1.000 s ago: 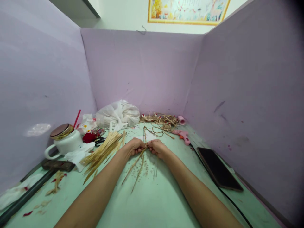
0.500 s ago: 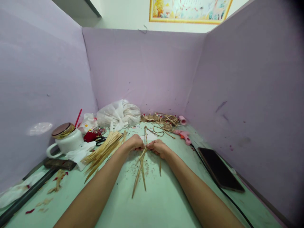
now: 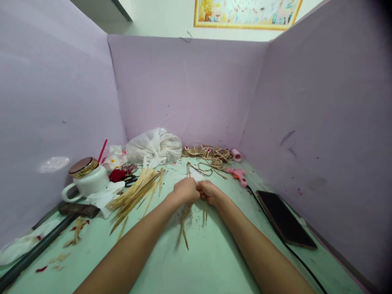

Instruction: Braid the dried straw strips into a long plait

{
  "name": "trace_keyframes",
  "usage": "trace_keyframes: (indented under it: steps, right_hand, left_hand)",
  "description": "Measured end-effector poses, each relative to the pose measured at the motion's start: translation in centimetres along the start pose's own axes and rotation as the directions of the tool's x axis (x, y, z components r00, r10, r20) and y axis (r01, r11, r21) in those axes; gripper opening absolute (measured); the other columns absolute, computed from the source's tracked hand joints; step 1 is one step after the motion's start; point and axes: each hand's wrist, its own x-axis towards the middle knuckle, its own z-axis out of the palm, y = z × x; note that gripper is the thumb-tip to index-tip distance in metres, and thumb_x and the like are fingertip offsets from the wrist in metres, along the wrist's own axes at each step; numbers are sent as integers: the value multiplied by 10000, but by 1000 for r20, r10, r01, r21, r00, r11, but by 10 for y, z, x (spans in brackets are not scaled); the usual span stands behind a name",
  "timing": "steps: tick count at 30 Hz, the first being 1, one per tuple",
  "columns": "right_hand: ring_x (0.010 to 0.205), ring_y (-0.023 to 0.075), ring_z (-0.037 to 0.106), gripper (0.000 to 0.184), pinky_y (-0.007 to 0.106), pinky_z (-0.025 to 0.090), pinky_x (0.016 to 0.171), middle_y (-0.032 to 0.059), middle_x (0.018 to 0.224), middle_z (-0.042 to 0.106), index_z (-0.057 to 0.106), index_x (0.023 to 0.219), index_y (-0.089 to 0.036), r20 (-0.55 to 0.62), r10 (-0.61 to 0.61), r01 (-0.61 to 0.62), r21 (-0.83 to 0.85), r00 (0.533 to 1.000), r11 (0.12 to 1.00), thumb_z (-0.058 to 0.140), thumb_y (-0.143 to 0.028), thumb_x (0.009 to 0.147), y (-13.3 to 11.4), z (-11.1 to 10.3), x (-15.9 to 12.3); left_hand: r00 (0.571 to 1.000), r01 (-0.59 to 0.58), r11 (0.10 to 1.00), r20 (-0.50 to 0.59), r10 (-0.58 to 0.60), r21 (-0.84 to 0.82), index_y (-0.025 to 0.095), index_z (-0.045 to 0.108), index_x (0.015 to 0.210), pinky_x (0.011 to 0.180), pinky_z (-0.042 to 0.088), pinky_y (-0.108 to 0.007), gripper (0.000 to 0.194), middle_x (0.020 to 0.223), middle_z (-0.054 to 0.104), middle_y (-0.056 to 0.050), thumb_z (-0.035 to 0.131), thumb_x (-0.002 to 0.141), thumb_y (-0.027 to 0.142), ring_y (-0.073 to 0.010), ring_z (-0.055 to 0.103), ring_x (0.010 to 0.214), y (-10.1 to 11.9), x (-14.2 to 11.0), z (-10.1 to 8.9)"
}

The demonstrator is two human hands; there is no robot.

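Note:
Both hands meet over the middle of the green table. My left hand [image 3: 186, 190] is closed on a braided straw cord, its back turned to the camera. Loose straw ends [image 3: 183, 228] hang below it toward me, slightly blurred. Touching it from the right, my right hand [image 3: 207, 192] has its fingers pinched at the same spot; straw tips show beneath it. The far part of the cord [image 3: 188, 169] runs away from my hands. To the left lies a bundle of pale straw strips [image 3: 134, 196].
A white mug [image 3: 92, 183], a hammer [image 3: 78, 210] and scissors [image 3: 131, 180] lie left. Behind are a plastic bag [image 3: 154, 147] and tangled braided cord [image 3: 214, 155]. On the right are a pink glue gun [image 3: 238, 174] and a phone [image 3: 284, 218]. Purple panels [image 3: 190, 90] enclose the table.
My left hand has moved right and turned over the cord, so the hands now touch. The straw ends below have shifted and are more covered.

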Motion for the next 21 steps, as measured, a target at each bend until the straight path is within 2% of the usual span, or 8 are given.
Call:
trace_keyframes:
  steps: [2, 3, 4, 7, 9, 13, 17, 21]
  right_hand:
    - [293, 24, 162, 155, 164, 103, 305, -83, 333, 263, 447, 508, -134, 67, 49, -51, 28, 997, 998, 448, -125, 662, -3, -4, -2]
    - [296, 24, 148, 166, 161, 99, 305, -85, 336, 254, 470, 525, -125, 97, 73, -77, 43, 993, 996, 441, -140, 688, -5, -5, -3]
    - [297, 24, 139, 178, 158, 99, 304, -88, 337, 247, 488, 543, -119, 119, 89, -96, 54, 989, 994, 436, -153, 709, -7, -7, -4]
    - [297, 27, 130, 194, 156, 99, 299, -91, 334, 238, 500, 566, -118, 150, 116, -129, 75, 982, 989, 442, -180, 740, -9, -10, -7]
    - [295, 28, 134, 194, 158, 99, 299, -87, 335, 257, 500, 568, -122, 163, 120, -134, 83, 979, 987, 446, -181, 745, -10, -11, -8]
    - [306, 20, 186, 122, 159, 103, 308, -50, 407, 423, 530, 601, -113, 204, 71, -89, 77, 976, 993, 469, -136, 705, -7, -11, -7]
    - [344, 28, 299, 38, 162, 180, 342, -34, 460, 503, 557, 607, -115, 81, -89, 104, -206, 993, 973, 526, -94, 616, -3, -8, -2]
    - [419, 53, 390, 43, 169, 266, 413, -29, 452, 519, 572, 554, -118, -5, -206, 186, -409, 978, 894, 567, -76, 551, 0, -7, 3]
  left_hand:
    - [999, 47, 999, -16, -48, -19, 126, 576, 513, 486, 363, -228, 127, 411, 501, -42, 567, 608, 209, -162, 529, 474, -7, 8, -13]
    - [991, 78, 994, -102, -86, -73, 123, 566, 501, 468, 349, -222, 152, 376, 469, -28, 541, 627, 204, -143, 499, 434, -10, 13, -18]
    - [983, 127, 976, -110, -148, -174, 119, 560, 504, 446, 331, -214, 155, 356, 447, -14, 524, 637, 189, -122, 463, 396, -14, 17, -21]
    - [958, 287, 845, 114, -265, -452, 105, 544, 533, 384, 265, -190, 137, 342, 419, 14, 492, 655, 138, -69, 351, 320, -19, 24, -17]
    - [936, 346, 791, 250, -249, -505, 97, 539, 533, 368, 237, -173, 153, 360, 427, 17, 475, 671, 118, -44, 317, 312, -20, 26, -8]
    - [908, 386, 743, 369, -200, -547, 92, 533, 542, 366, 231, -146, 193, 450, 492, -2, 446, 713, 105, -21, 346, 344, -23, 27, 3]
    - [895, 413, 741, 387, -223, -529, 99, 501, 506, 353, 223, -158, 171, 404, 442, 14, 486, 675, 83, -35, 355, 339, -27, 29, 3]
    - [879, 445, 766, 392, -273, -464, 113, 487, 453, 343, 170, -170, 193, 331, 378, 24, 544, 636, 138, -36, 290, 305, -27, 27, 2]
